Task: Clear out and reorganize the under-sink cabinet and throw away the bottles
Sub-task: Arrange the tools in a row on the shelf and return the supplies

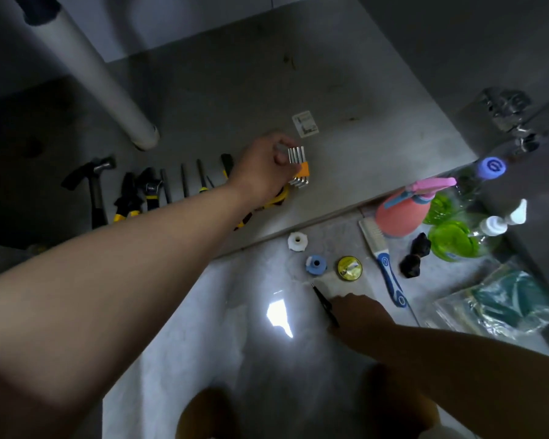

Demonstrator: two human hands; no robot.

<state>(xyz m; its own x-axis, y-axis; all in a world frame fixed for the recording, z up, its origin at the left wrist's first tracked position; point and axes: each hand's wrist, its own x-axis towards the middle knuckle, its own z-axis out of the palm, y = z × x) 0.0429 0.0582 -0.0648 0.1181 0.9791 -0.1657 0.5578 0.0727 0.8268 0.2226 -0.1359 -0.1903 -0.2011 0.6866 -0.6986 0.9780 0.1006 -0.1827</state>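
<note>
Presently, head view only. Left hand (263, 166), centre of frame, fingertips pinching hex key set (298, 167) by its steel ends, orange holder at the lower side. Held over cabinet floor (346, 90) at the right end of a laid-out row: hammer (92, 182), pliers (133, 194), screwdrivers (184, 185). Unclear whether touching the floor or just above it. Right hand (355, 315), lower centre-right, down on the tiles at a thin black tool (325, 307); too dark to tell fingers spread or pinching. Bottles at right edge of frame, outside the cabinet, clustered and not yet thrown away: pink spray bottle (406, 207), green bottles (450, 239), blue-capped bottle (488, 167). Small parts on tiles between: white fitting (297, 241), blue tape roll (315, 265), yellow tin (349, 267), brush (384, 258). Risks, as judged: shallow pinch on smooth key ends, hence possible slip and keys knocking the row askew; forearm low over the tools, hence possible sweep on withdrawal; crowded bottles apt to topple if one is pulled carelessly; loose small parts easily kicked or rolled away.
</note>
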